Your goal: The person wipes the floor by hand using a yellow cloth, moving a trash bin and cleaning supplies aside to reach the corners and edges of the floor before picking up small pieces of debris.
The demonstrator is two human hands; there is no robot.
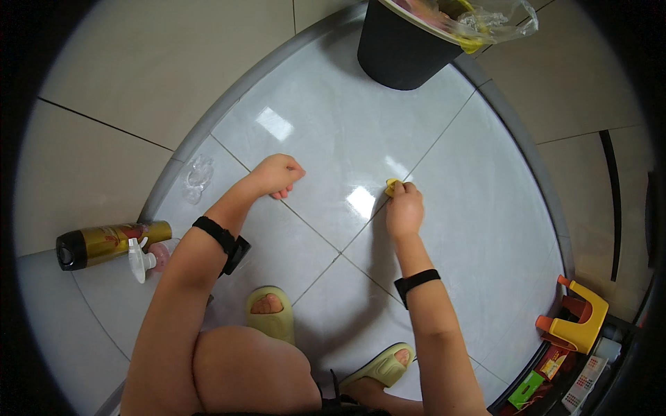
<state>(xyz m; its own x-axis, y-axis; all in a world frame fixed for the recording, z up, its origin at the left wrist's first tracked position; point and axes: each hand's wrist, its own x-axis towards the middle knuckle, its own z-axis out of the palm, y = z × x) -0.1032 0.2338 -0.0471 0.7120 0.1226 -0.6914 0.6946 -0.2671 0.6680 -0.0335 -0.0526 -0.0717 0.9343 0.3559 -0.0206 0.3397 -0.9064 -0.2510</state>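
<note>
My right hand point(405, 210) grips a small yellow object point(392, 187) at a grout line of the glossy pale tile floor point(333, 140). Fingers cover most of the object, so its exact kind cannot be told. My left hand point(276, 175) is at the left, near another grout line, with its fingers curled in and nothing visible in them. Left of that hand lies a crumpled piece of clear plastic point(197, 178). Beside my left forearm are a gold bottle with a black cap point(117, 242), lying on its side, and a pump bottle with pink liquid point(160, 256).
A black bin point(406, 54) with plastic bags over its rim stands at the far side. At the lower right are a yellow and orange plastic stool point(588, 317) and several small packages point(528, 389). My feet, in green slippers point(271, 312), are at the bottom.
</note>
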